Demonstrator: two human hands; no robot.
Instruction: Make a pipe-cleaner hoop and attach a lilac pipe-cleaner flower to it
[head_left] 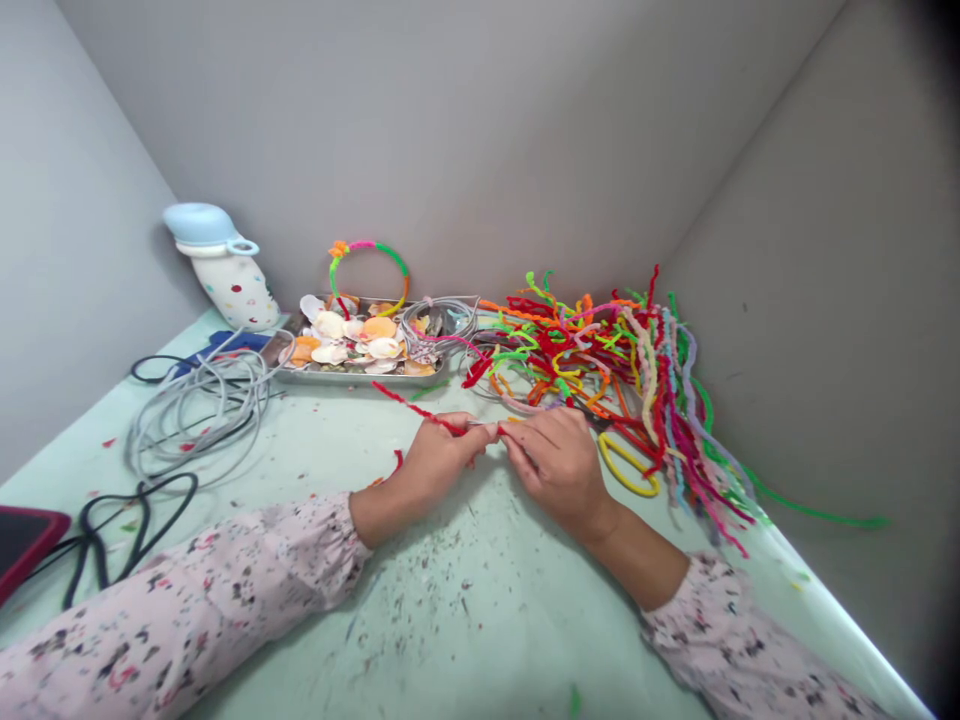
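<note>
A fuzzy red pipe cleaner point(409, 403) sticks out up and to the left from my left hand point(439, 460), whose fingers pinch it. My right hand point(553, 462) is closed on the same red strand, its fingertips almost touching those of my left hand. A bit of grey wire seems to run between the two hands, partly hidden by the fingers. Another short red piece point(397, 461) shows beside my left wrist. Behind my right hand lies a heap of multicoloured pipe cleaners point(577, 350).
A metal tray point(360, 378) of shells stands at the back, with a colourful ring point(392, 255) upright in it. Yellow-handled scissors point(628, 466) lie right. Left are grey cable point(199, 420), black cord point(142, 495), a bottle point(236, 285) and a red-edged device point(30, 550).
</note>
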